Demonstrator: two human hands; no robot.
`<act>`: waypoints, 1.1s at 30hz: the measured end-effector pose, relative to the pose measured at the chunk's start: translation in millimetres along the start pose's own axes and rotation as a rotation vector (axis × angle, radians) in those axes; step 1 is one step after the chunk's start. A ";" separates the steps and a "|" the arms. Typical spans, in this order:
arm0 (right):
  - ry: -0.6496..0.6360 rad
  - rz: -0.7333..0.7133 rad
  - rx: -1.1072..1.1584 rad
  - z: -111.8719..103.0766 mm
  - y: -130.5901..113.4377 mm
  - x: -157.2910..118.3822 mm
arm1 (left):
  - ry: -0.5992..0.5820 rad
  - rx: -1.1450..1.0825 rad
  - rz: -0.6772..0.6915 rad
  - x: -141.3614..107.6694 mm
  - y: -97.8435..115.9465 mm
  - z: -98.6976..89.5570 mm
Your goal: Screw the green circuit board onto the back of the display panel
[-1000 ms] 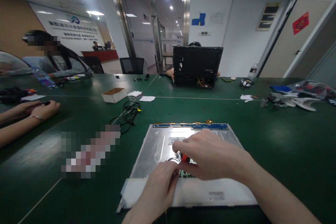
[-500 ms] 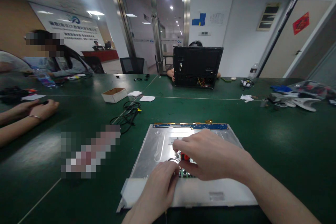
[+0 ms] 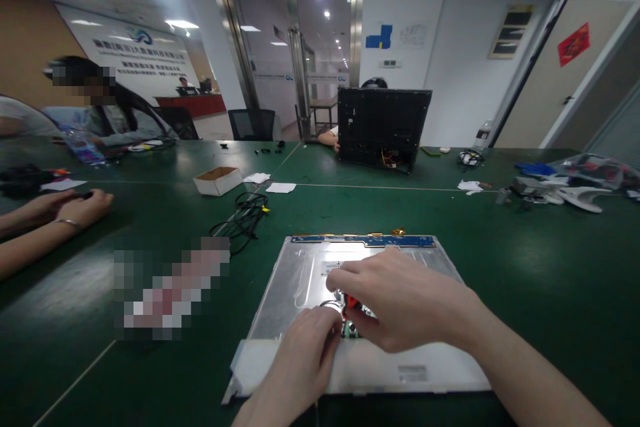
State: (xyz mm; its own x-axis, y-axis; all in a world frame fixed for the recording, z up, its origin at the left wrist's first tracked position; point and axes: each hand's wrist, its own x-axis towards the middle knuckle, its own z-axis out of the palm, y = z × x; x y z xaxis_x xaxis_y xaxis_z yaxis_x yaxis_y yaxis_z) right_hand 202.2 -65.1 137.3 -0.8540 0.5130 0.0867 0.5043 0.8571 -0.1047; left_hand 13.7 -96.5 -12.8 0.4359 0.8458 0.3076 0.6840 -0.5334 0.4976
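A silvery LCD panel point(image 3: 280, 293) lies back side up on the table, with a blue circuit strip point(image 3: 410, 241) along its far edge. Over its middle, my right hand point(image 3: 400, 297) is closed around the red and black handle of a screwdriver point(image 3: 352, 302); the tip is hidden under the fingers. Below it sits a small green circuit board point(image 3: 353, 330), mostly covered by my hands. My left hand point(image 3: 307, 347) rests on the panel at the board's left side, fingers curled together; what they grip, if anything, is hidden.
Black cables point(image 3: 245, 217) lie beyond the panel to the left, near an open cardboard box point(image 3: 218, 181). A person across the table holds a black monitor housing point(image 3: 383, 127). Another person's hands point(image 3: 83, 208) are at the left. Loose parts point(image 3: 555, 190) lie at the far right.
My right hand has turned slightly around the screwdriver, while my left hand stays put. Across the table, the black monitor housing has shifted a little to the right.
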 end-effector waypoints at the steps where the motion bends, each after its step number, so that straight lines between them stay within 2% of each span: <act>1: 0.000 0.010 0.000 0.3 0.2 0.3 | 0.000 -0.001 0.000 -0.5 -0.6 0.5; 7: 0.005 0.052 0.007 2.5 2.0 1.1 | 0.013 -0.030 0.020 -2.5 -3.3 2.5; 14: 0.013 0.012 0.019 1.6 0.8 -1.9 | 0.012 -0.012 0.016 -0.2 0.1 0.2; 25: 0.016 0.053 0.007 2.6 1.6 2.2 | -0.008 -0.035 0.021 -1.6 -0.6 0.3; 33: 0.023 0.014 0.009 4.3 2.1 -1.9 | -0.026 -0.039 0.009 -1.1 0.4 -0.6</act>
State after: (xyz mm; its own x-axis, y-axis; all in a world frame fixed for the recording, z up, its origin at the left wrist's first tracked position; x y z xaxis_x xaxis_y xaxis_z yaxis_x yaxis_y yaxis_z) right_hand 204.4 -64.4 132.6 -0.8433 0.5264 0.1082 0.5153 0.8492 -0.1154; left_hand 13.1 -97.6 -12.5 0.4576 0.8402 0.2909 0.6571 -0.5400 0.5259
